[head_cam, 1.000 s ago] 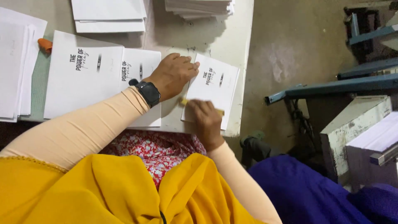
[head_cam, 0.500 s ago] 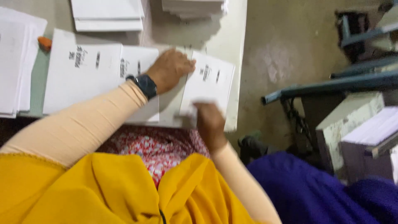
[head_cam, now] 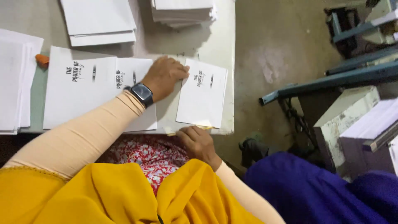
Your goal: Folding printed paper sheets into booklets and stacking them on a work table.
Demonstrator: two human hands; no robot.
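Observation:
My left hand (head_cam: 163, 76), a black watch on its wrist, lies flat on the table with fingertips on the left edge of a small white printed sheet (head_cam: 203, 99). That sheet lies near the table's right front corner. My right hand (head_cam: 197, 143) sits at the table's front edge just below the sheet, closed on a thin yellowish stick-like tool (head_cam: 188, 131) that lies along the sheet's lower edge. Two larger white printed sheets (head_cam: 83, 91) lie overlapping to the left, partly under my left forearm.
Stacks of white paper sit at the back of the table (head_cam: 99, 20), back right (head_cam: 182, 10) and far left (head_cam: 14, 83). An orange object (head_cam: 42, 60) lies by the left stack. Right of the table are bare floor, a blue metal frame (head_cam: 327, 81) and purple cloth (head_cam: 315, 191).
My right hand has drawn back from on top of the small sheet to the table's front edge. The left hand stays pressed at the sheet's left side. The camera view shifted slightly.

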